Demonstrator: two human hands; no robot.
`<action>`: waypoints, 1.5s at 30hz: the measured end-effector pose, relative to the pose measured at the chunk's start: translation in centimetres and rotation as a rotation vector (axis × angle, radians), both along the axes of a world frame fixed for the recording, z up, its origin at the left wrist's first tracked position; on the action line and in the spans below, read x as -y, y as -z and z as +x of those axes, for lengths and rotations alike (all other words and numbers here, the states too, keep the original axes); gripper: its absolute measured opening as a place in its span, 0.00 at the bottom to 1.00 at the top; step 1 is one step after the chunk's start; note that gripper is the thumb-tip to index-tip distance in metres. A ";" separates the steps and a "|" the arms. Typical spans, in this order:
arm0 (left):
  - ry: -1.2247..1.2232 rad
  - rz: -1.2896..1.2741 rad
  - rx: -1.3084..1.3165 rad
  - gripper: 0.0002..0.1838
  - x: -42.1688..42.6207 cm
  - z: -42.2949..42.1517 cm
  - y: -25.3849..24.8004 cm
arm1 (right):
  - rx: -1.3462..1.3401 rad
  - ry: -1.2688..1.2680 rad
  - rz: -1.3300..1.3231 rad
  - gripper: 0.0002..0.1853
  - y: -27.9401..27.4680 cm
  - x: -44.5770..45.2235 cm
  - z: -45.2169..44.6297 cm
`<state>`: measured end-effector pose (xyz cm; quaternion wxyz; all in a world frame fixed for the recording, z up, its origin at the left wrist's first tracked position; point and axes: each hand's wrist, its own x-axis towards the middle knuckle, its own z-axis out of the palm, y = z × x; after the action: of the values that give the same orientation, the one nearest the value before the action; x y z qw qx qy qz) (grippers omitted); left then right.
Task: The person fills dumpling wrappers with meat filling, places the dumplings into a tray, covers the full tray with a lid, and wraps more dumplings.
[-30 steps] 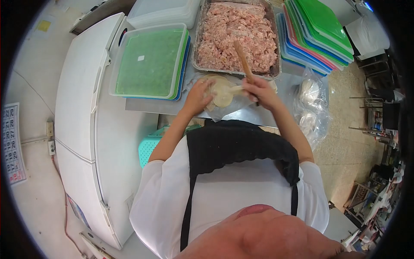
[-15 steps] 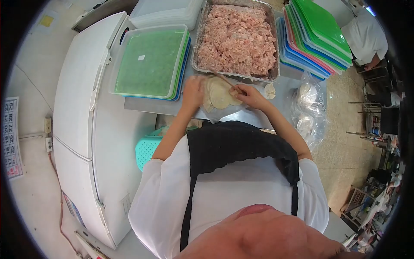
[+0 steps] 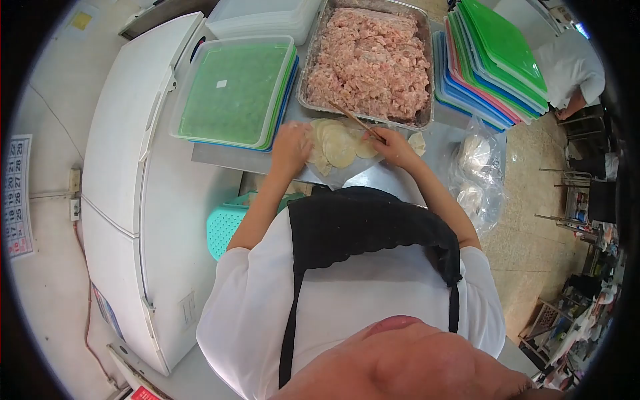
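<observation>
A loose pile of round, pale dough wrappers (image 3: pixel 339 147) lies on thin plastic at the front of the metal table. At the pile's left edge is my left hand (image 3: pixel 292 145), its fingers curled and slightly blurred; whatever they pinch is too small to make out. My right hand (image 3: pixel 395 148), on the right side of the pile, grips a thin wooden stick (image 3: pixel 357 120). The stick's far end reaches the near rim of a metal tray (image 3: pixel 303 87) filled with raw minced meat (image 3: pixel 367 63).
Lidded plastic containers (image 3: pixel 230 93) are stacked left of the tray, colourful lids (image 3: pixel 497 53) to its right. A small dough piece (image 3: pixel 417 143) and bagged white dough (image 3: pixel 475 157) lie rightward. A white refrigerator (image 3: pixel 127 133) stands left; another person (image 3: pixel 570 63) works at far right.
My left hand has shifted slightly left, uncovering more of the wrappers. My right hand has moved slightly right and down, and the stick's far end now shows over the meat tray's near edge.
</observation>
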<state>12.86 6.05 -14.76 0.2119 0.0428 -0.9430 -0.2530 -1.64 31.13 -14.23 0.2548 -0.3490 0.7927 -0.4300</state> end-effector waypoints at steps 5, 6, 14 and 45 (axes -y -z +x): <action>0.207 0.068 0.103 0.18 -2.8 2.9 0.0 | -0.128 -0.028 0.008 0.13 -0.7 -0.2 -0.1; 0.176 0.046 0.059 0.18 -3.2 3.2 1.0 | -0.147 -0.034 -0.009 0.13 -0.7 -0.2 0.1; 0.010 0.289 0.183 0.12 0.2 2.8 2.8 | -0.026 0.019 -0.039 0.13 -1.7 -0.3 1.2; 0.063 1.539 -0.016 0.12 -0.2 -2.3 -0.2 | -0.200 0.020 0.179 0.18 -0.5 0.3 2.3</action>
<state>10.53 6.22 -14.51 0.1220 0.1494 -0.5007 -0.8439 0.62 30.78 -13.73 0.2004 -0.3579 0.8529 -0.3231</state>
